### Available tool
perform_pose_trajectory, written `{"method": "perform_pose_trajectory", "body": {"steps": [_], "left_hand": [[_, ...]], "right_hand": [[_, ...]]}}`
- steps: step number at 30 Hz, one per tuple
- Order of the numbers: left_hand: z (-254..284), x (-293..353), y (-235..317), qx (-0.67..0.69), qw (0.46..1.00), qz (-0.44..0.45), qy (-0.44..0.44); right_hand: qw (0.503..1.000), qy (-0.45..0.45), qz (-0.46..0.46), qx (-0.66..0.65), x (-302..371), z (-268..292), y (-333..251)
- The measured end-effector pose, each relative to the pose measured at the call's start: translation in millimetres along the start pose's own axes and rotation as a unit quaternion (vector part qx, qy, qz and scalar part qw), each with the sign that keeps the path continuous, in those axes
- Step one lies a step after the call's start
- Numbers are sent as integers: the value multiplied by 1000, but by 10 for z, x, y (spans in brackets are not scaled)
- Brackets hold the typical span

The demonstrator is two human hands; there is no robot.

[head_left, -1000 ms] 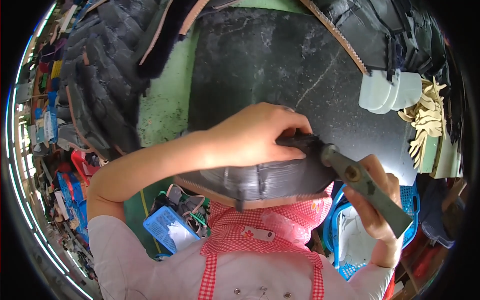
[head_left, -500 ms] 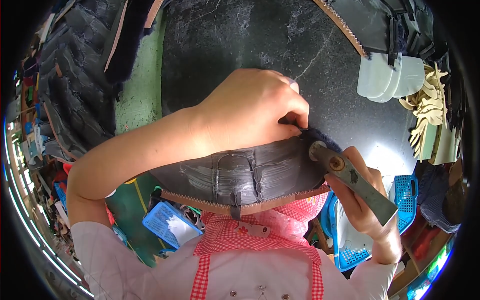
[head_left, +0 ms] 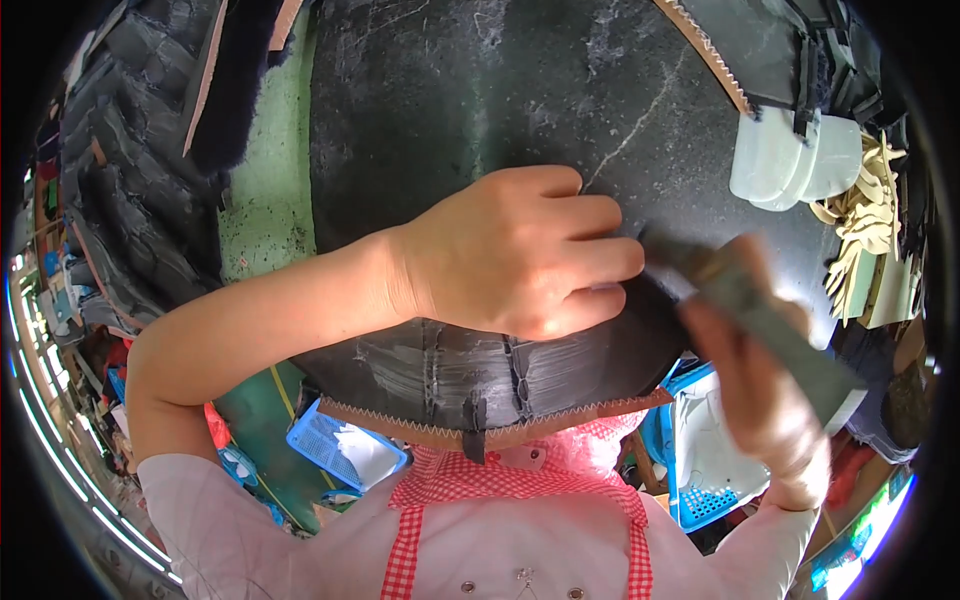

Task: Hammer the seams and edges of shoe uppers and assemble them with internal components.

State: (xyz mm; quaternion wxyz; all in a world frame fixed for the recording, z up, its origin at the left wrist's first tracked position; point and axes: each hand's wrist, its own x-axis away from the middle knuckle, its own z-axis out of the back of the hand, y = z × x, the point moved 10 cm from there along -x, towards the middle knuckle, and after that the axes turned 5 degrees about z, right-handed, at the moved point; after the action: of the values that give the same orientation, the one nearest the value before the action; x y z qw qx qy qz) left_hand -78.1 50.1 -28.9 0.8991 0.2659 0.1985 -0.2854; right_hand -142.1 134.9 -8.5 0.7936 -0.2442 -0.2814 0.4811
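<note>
A dark boot upper (head_left: 568, 372) with a tan zigzag-stitched edge lies on the near side of the dark work surface, its middle streaked with something pale, perhaps glue. Across its far edge rests my left hand (head_left: 525, 255), knuckles up and fingers curled in. The fingertips are hidden, but the hand seems closed on the upper's edge. At the upper's right end, my right hand (head_left: 745, 385) is wrapped round a flat metal hammer (head_left: 775, 330). Hand and hammer are smeared by motion. The hammer's far end is close to my left knuckles.
Dark uppers (head_left: 135, 190) are piled at the left beside a pale green strip (head_left: 268, 190). Translucent plastic containers (head_left: 795, 160) stand at the far right, near cream-coloured cut pieces (head_left: 865, 220). Blue baskets (head_left: 330, 450) sit below the surface's near edge.
My left hand has rolled over, its knuckles now turned right and its pinch hidden. The right hand and hammer have shifted right. The upper has moved slightly nearer to me.
</note>
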Motion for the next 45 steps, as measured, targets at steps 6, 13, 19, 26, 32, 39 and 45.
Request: {"method": "perform_pose_trajectory", "body": {"steps": [6, 13, 19, 26, 32, 39, 45], "left_hand": [[49, 55, -280, 72, 988, 130, -34], [96, 180, -388, 93, 965, 245, -21], [160, 181, -174, 1, 981, 191, -36], [192, 284, -2, -33, 980, 193, -21], [277, 535, -286, 74, 946, 314, -26], [246, 458, 72, -28, 980, 196, -24], [257, 396, 0, 1, 980, 189, -67]], "right_hand": [[998, -65, -12, -23, -119, -60, 18], [998, -60, 7, -29, -90, -204, 6], [988, -97, 64, 100, -58, -385, -143], [997, -71, 16, 0, -156, -234, -152], [994, -89, 15, -59, -159, -316, -115], [995, -69, 49, -51, -144, -398, -217], [988, -127, 49, 70, -174, -519, -301]]}}
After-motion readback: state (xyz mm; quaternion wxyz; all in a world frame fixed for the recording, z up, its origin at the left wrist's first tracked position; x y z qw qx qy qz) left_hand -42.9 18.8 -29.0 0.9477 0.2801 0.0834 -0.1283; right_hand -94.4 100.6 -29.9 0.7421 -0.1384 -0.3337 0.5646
